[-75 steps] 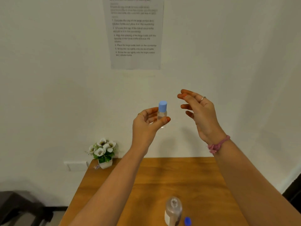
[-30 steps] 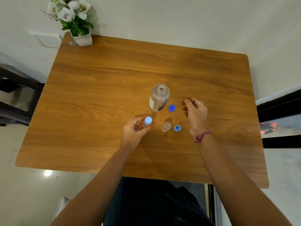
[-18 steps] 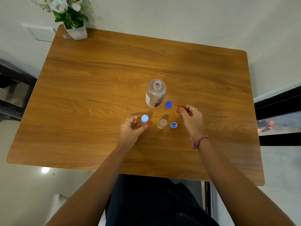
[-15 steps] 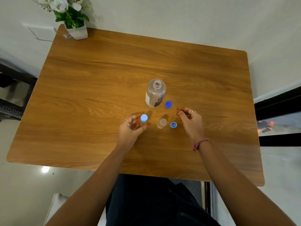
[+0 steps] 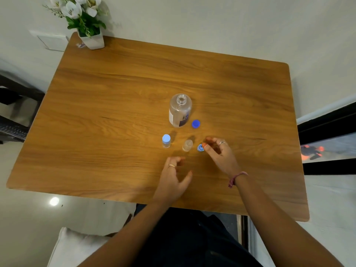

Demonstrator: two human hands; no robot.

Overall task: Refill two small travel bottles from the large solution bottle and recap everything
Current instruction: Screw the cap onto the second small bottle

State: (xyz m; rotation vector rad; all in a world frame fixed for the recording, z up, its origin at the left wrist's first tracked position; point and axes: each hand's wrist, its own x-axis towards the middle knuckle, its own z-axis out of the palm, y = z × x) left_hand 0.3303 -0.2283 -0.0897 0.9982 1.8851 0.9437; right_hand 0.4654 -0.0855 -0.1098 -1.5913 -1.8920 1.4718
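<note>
Two travel bottles: both are standing upright near the middle of the wooden table (image 5: pixel 115 93); the capped travel bottle (image 5: pixel 166 141) is sitting to the left, apparently finished and set aside; the open travel bottle (image 5: pixel 187 145) is waiting just right of it, mouth bare.
Large solution bottle: the large solution bottle (image 5: pixel 180 110) is standing behind the pair with its neck open; clear liquid seems to be showing through its wall, though the level is hard to read.
Caps: the dark blue cap (image 5: pixel 196 124) is lying just beside the large bottle, likely kept near its owner; the light blue cap (image 5: pixel 200 147) is lying right of the open travel bottle.
Right hand: the right hand (image 5: pixel 219 153) is reaching with curled fingers, one fingertip touching the light blue cap; not yet pinching it, as far as I can judge.
Left hand: the left hand (image 5: pixel 174 178) is hovering loose and empty, well short of the bottles.
Contents: whether the open travel bottle is holding liquid is too hard to tell.
Corner: a flower pot (image 5: pixel 90 38) is sitting at the far left corner.
</note>
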